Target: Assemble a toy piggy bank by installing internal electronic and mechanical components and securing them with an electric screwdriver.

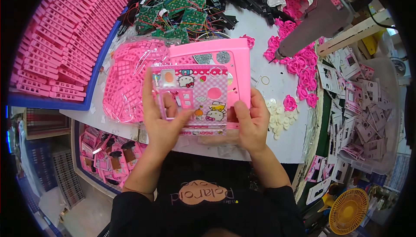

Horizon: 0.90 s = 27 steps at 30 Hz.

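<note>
In front of me my left hand [161, 124] is closed on a printed panel [214, 81] with pink checks, cartoon cats and several cut-out windows. Its fingers pass behind the left side, with the thumb near the lower edge. Behind it is a larger pink plastic housing panel [243, 70], partly covered by the printed one. My right hand [252, 122] grips this housing at its lower right, thumb on the front. Whether the two panels touch, I cannot tell. Just left of them lies a clear bag of pink grid-like parts [128, 74].
A blue crate [104, 59] of stacked pink parts stands left. Green circuit boards [193, 18] with wires are heaped behind. A grey power screwdriver [318, 22] hangs above pink loop-shaped parts [297, 63]; white discs [281, 122] lie nearer. A clear bin [393, 124] and yellow fan [349, 211] are right.
</note>
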Each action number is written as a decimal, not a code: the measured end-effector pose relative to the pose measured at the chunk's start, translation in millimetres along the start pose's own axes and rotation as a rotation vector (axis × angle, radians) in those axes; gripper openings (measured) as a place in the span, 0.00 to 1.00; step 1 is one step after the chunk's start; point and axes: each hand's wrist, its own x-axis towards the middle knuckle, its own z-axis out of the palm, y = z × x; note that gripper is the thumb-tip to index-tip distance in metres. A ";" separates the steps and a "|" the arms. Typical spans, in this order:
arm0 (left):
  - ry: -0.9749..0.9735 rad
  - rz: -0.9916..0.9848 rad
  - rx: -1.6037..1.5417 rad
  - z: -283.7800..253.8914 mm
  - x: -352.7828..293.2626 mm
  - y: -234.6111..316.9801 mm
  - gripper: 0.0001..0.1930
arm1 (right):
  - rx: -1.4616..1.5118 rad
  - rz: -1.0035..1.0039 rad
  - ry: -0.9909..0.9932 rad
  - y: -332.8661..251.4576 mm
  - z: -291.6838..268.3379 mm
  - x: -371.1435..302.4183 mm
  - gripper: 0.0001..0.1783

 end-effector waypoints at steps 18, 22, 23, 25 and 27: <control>-0.104 -0.097 0.070 7.2 -6.4 -14.0 0.47 | -0.314 -0.219 -0.145 23.5 -0.4 -11.8 0.27; -0.106 -0.116 0.142 6.0 -7.5 -16.6 0.48 | -0.343 -0.239 -0.270 22.0 -11.6 -5.5 0.31; -0.104 -0.109 0.158 5.6 -8.0 -17.3 0.47 | -0.331 -0.227 -0.298 22.8 -13.2 -5.2 0.32; -0.095 -0.108 0.149 6.2 -9.4 -17.6 0.47 | -0.175 -0.049 -0.341 8.8 -9.3 -5.3 0.34; -0.081 -0.116 0.104 6.7 -10.8 -13.9 0.46 | -0.089 0.038 -0.361 5.8 -11.1 -6.3 0.36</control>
